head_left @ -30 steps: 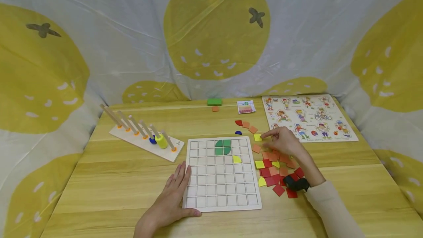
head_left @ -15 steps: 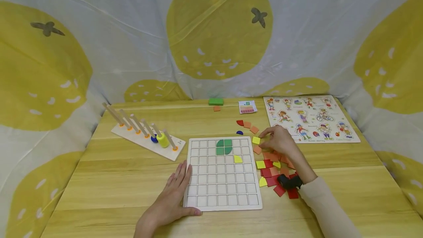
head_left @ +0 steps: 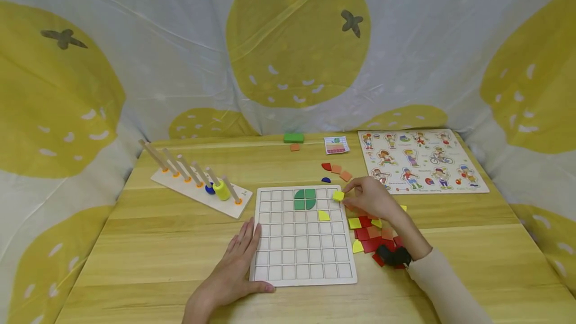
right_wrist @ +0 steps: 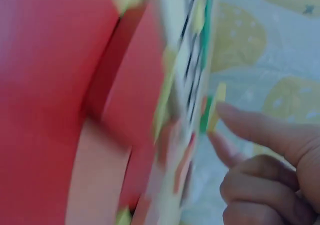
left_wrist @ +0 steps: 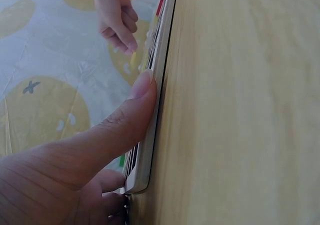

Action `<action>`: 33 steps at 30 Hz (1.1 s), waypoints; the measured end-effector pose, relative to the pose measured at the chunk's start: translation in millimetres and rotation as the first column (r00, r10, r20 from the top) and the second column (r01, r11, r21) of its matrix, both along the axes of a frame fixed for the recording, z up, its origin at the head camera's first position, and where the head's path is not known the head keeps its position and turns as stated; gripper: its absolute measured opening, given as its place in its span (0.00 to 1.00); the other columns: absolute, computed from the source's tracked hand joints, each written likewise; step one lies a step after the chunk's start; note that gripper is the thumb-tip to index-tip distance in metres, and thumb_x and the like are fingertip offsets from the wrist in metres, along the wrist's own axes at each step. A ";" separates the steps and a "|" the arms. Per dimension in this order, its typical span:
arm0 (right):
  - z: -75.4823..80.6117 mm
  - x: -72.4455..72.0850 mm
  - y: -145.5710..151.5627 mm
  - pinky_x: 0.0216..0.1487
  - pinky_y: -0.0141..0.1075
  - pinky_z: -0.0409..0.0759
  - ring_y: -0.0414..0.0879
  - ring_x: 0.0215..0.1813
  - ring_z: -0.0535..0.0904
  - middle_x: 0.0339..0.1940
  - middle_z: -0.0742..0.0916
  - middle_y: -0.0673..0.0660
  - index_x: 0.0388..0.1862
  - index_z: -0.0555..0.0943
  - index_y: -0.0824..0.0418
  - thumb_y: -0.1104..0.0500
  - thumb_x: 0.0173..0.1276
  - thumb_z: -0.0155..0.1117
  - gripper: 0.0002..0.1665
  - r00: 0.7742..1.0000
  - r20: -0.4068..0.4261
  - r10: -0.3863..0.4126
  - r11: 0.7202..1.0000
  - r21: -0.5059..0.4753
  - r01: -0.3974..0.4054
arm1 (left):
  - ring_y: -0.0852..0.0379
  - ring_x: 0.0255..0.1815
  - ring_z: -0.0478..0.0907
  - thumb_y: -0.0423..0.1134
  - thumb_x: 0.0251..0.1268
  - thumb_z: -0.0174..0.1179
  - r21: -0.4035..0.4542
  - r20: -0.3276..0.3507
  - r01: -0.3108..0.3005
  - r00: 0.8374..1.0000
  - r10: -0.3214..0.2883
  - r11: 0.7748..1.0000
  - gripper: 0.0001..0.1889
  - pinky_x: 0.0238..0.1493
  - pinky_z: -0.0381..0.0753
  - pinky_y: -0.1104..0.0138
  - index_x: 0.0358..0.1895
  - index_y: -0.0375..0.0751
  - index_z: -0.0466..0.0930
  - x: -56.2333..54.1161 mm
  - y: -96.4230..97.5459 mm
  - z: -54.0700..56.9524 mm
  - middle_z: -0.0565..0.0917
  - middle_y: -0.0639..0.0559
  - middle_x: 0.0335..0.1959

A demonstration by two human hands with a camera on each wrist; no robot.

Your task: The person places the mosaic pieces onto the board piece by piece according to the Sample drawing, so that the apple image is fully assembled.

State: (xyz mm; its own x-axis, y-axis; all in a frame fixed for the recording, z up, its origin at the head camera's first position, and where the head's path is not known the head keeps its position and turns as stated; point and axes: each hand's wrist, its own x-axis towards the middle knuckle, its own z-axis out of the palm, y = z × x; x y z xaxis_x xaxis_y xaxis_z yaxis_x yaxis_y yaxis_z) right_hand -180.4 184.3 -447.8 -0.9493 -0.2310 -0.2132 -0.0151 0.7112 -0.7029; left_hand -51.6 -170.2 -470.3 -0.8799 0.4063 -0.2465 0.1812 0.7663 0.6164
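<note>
My right hand [head_left: 370, 198] pinches a yellow square tile [head_left: 338, 196] between thumb and forefinger, over the upper right edge of the white grid board [head_left: 300, 244]. In the right wrist view the tile [right_wrist: 217, 107] stands edge-on at the fingertips. Green pieces [head_left: 305, 199] sit in the board's upper cells, two of them with rounded corners. Below and right of them lies a yellow quarter-round tile [head_left: 324, 215]. My left hand [head_left: 234, 264] rests along the board's left edge, fingers straight, its thumb at the lower left corner.
Red, orange and yellow tiles [head_left: 371, 245] lie heaped right of the board, partly under my right wrist. A peg stand [head_left: 198, 191] with blue and yellow beads is at left. Behind are a pattern card [head_left: 336, 145], a green block [head_left: 294, 138] and a picture puzzle [head_left: 423, 161].
My right hand has picked the yellow square tile up off the table and carried it left to the board's edge. The left hand has stayed in place.
</note>
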 end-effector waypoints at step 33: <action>-5.6 19.3 -44.7 0.22 0.29 0.53 0.41 0.19 0.57 0.13 0.64 0.47 0.43 0.93 0.55 0.60 0.58 0.81 0.12 0.995 -0.039 0.097 0.993 -0.070 -0.099 | 0.38 0.88 0.33 0.65 0.45 0.77 0.003 -0.007 -0.004 1.000 0.004 1.000 0.71 0.84 0.38 0.41 0.85 0.36 0.40 0.8 0.3 0.5 0.35 0.40 0.87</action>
